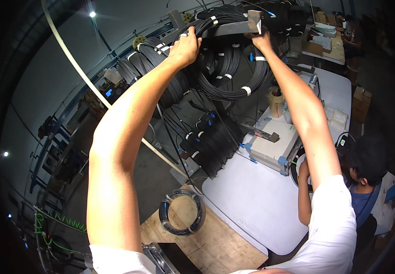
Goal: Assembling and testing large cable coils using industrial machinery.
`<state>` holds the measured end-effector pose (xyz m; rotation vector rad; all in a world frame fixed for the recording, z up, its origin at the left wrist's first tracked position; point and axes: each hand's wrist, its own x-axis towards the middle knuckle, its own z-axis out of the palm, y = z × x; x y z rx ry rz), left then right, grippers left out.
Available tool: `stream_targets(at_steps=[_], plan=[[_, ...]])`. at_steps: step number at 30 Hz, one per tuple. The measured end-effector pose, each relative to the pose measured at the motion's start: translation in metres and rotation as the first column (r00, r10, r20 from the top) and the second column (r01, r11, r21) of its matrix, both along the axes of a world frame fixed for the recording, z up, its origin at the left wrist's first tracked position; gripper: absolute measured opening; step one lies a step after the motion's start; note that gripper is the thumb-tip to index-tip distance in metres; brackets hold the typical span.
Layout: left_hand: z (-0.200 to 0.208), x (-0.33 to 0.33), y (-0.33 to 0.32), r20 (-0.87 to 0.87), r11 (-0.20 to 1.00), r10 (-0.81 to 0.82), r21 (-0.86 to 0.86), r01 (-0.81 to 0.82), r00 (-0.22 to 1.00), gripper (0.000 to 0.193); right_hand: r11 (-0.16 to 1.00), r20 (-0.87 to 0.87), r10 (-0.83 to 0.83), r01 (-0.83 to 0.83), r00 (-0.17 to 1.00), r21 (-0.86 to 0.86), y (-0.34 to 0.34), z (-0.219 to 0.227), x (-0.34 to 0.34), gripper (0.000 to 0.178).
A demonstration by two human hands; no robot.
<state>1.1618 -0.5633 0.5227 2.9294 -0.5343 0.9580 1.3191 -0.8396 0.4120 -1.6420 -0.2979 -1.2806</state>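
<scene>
Both my arms reach up to a large coil of black cable that hangs on a grey metal rack arm. White tape bands and a blue connector mark the coil. My left hand is closed on the coil's upper left side, its fingers lying over the strands. At the upper right, my right hand closes around the coil beside the rack arm's upturned end, which partly hides its fingers. More black cable coils hang close by on the left.
Below, a row of black coils hangs near a white table bearing a grey box-shaped device and a tape roll. A wrapped cable coil lies on a wooden board. A co-worker sits at right.
</scene>
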Motion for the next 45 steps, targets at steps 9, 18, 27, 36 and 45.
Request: stream_targets(at_steps=[9, 18, 27, 36, 45], plan=[[-0.013, 0.025, 0.009, -0.125, 0.988, 0.133, -0.063, -0.142, 0.983, 0.049, 0.902, -0.381, -0.424, 0.422, 0.822, -0.092, 0.035, -0.008, 0.037, 0.091], [-0.019, 0.038, 0.019, 0.093, 0.973, 0.117, 0.189, -0.133, 0.989, 0.06, 0.929, -0.373, -0.37, 0.346, 0.851, -0.131, 0.042, -0.006, 0.067, 0.073], [-0.03, 0.021, 0.037, -0.047, 0.984, 0.094, 0.155, -0.086, 0.994, 0.097, 0.907, 0.043, -0.413, 0.415, 0.91, -0.068, 0.066, -0.038, 0.084, 0.064], [-0.025, -0.101, 0.066, 0.211, 0.884, -0.198, 0.461, 0.081, 0.957, 0.062, 0.997, -0.29, 0.003, 0.021, 0.957, 0.079, 0.062, -0.043, 0.031, 0.039], [-0.025, -0.383, 0.163, -0.186, 0.913, -0.125, 0.363, 0.186, 0.975, 0.053, 0.988, 0.034, 0.068, -0.072, 0.997, 0.138, 0.158, -0.059, -0.189, 0.03]])
